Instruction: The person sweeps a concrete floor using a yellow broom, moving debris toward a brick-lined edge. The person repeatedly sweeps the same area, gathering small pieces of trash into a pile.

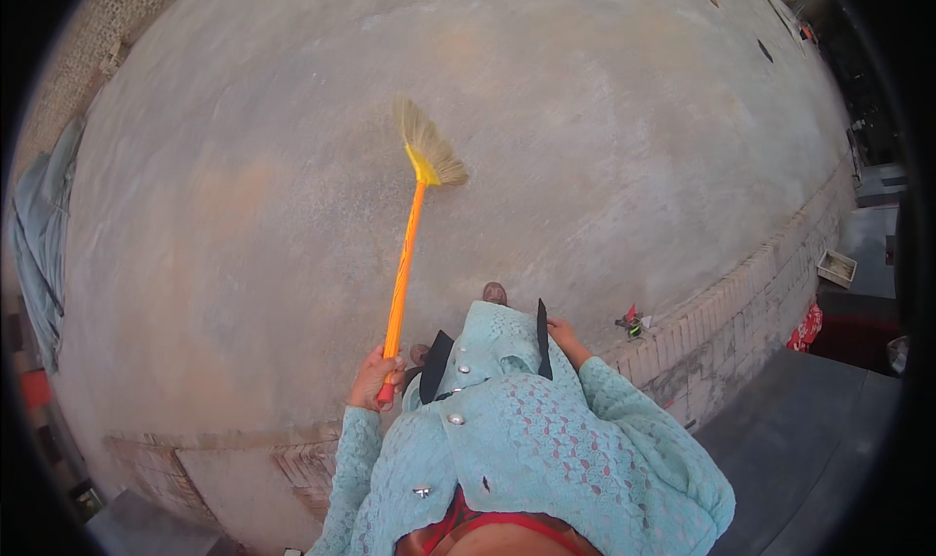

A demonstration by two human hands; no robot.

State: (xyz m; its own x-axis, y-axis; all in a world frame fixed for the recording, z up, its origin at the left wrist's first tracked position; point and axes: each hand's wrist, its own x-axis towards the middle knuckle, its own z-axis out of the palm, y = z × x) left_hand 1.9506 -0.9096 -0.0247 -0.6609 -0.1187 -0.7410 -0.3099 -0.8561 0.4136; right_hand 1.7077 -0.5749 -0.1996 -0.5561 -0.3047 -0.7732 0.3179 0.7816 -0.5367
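The broom (pixel 411 227) reaches out ahead of the person, slanting away from the left hand (pixel 370 381) — its pale, fanned bristles (pixel 429 142) are at the far end, against the concrete floor (pixel 263 293). A yellow collar joins them to the orange handle. The left hand is wrapped around the near end of that handle, with the red tip poking out below the fist. The right hand (pixel 564 338) is well apart from the broom, over to its right, beside a black strip (pixel 544 340) at the front of the pale turquoise coat (pixel 546 429); its fingers are partly hidden, so I cannot tell whether they pinch anything. Beyond that hand, a small red and dark object (pixel 633 322) sits near the low brick edge (pixel 731 303). Grey-blue cloth (pixel 47 239) hangs at the far left.
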